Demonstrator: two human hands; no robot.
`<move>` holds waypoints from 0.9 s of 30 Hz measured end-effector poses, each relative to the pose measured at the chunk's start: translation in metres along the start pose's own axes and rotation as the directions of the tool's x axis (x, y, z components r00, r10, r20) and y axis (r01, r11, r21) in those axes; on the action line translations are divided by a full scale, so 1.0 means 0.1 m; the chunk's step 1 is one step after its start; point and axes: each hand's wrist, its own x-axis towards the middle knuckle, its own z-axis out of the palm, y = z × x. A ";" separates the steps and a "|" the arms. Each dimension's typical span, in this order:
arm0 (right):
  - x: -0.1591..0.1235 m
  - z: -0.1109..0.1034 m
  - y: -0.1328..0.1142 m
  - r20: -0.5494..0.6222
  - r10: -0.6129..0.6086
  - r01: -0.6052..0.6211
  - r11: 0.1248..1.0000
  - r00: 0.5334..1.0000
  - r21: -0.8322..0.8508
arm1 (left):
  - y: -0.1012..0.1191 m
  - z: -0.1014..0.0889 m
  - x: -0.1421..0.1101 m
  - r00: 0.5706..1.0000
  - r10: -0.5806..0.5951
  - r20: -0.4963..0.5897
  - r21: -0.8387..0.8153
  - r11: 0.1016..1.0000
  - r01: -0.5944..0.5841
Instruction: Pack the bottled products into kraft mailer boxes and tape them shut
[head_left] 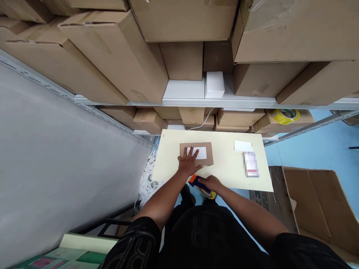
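Observation:
A small cardboard box point(209, 153) lies on the pale yellow table point(224, 164), with a white label point(201, 152) on its top face. My left hand point(187, 163) rests on the box with its fingers spread, partly over the label. Just off the table's front edge, my right hand point(212, 183) is wrapped round a tape dispenser point(199, 182) with a dark blue body and an orange front. A roll of yellow tape point(210, 194) sits in the dispenser, below the hand. The dispenser's front end is close to the near side of the box.
At the table's right are a white slip point(242, 145) and a blurred-out item point(250, 164). Shelves behind hold many cartons point(185, 18), a white stack point(214, 84) and yellow tape rolls point(286, 116). An open carton point(311, 201) stands right; paper strips point(147, 173) lie left.

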 end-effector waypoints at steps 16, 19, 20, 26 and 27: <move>-0.67 -0.97 0.33 -0.344 -0.437 0.241 0.841 0.831 -0.485 | -0.50 -0.03 -0.22 0.971 0.092 -0.222 -0.230 0.963 -0.144; -0.44 -0.92 0.27 -0.458 -0.450 0.280 0.876 0.766 -0.393 | -0.61 0.07 -0.30 0.948 -0.080 -0.308 -0.446 0.892 -0.070; -0.36 -0.90 0.25 -0.484 -0.426 0.277 0.895 0.765 -0.350 | -0.64 0.10 -0.32 0.944 -0.144 -0.297 -0.521 0.853 -0.034; -0.14 -0.90 0.29 -0.469 -0.349 0.268 0.935 0.812 -0.231 | -0.69 0.02 -0.32 0.972 -0.212 -0.103 -0.763 0.644 0.059; -0.15 -0.92 0.27 -0.464 -0.362 0.286 0.931 0.809 -0.228 | -0.70 -0.03 -0.29 0.971 -0.225 -0.081 -0.760 0.644 0.086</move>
